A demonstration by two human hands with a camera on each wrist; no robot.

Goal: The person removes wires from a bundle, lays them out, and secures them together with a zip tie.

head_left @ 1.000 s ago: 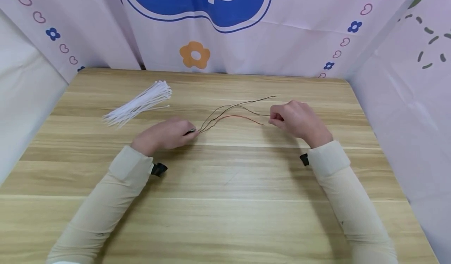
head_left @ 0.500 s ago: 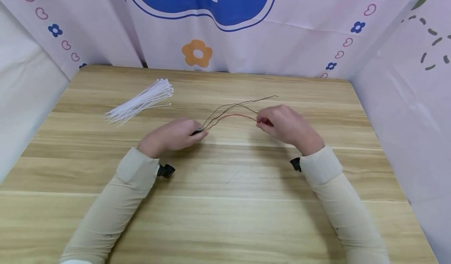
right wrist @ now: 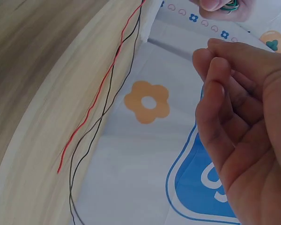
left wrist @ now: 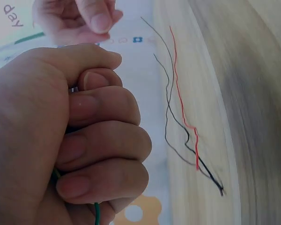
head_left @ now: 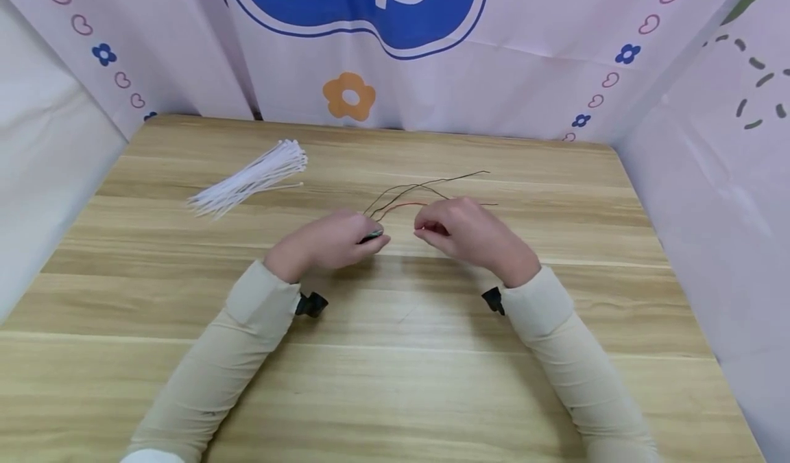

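My left hand [head_left: 327, 242] grips a small bundle of green wire [right wrist: 231, 5]; a green end hangs below the fist in the left wrist view. My right hand [head_left: 478, 238] faces it a short gap away, fingers curled and thumb touching the index fingertip. Nothing shows between those tips in the right wrist view [right wrist: 243, 103]. A red wire [left wrist: 179, 89], a black wire [left wrist: 203, 161] and a dark grey wire [left wrist: 166, 126] lie loosely crossed on the table just beyond both hands. In the head view the hands partly hide these wires.
A bundle of white cable ties [head_left: 249, 178] lies at the back left of the wooden table [head_left: 395, 387], with one tie slightly apart. Behind the table hangs a printed cloth [head_left: 284, 72].
My right hand has moved left and slightly nearer. My left hand has shifted right, so the gap between them has narrowed. The cable ties stay put.
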